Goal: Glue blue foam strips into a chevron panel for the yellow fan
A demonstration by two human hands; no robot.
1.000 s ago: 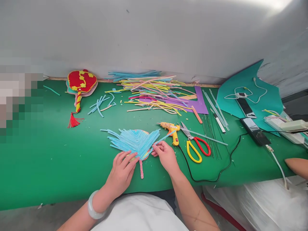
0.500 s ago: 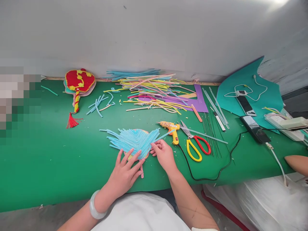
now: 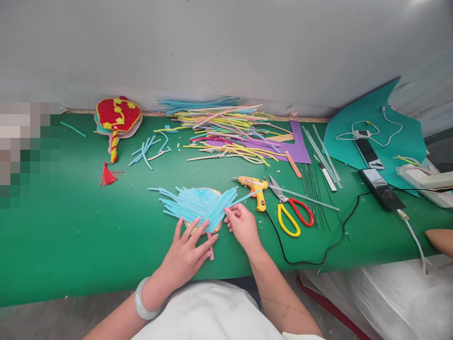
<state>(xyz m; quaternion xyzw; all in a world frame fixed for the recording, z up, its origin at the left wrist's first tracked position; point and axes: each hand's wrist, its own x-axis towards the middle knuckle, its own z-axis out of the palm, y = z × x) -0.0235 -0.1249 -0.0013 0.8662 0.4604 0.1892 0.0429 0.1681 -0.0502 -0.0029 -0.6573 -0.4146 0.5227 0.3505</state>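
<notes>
Green and wide, the table (image 3: 106, 255) ran along a gray wall (image 3: 194, 47). On it, right in front of me, lay a blue fan (image 3: 201, 203), its sticks set in slanting rows and many ends poking out past the sides. My left hand (image 3: 184, 255) was palm down, fingers spread wide over the low part of it, with nothing pinched. My right hand (image 3: 242, 226) was curled, and its thumb and finger pinched a blue stick (image 3: 247, 197) by the fan's right edge. That stick's tip was close to a yellow glue gun (image 3: 260, 198). Next to the gun sat scissors (image 3: 282, 199) with one red handle and one yellow. A pile of colored sticks (image 3: 226, 123) was farther back, and a red fan (image 3: 118, 115) lay off to the left.
</notes>
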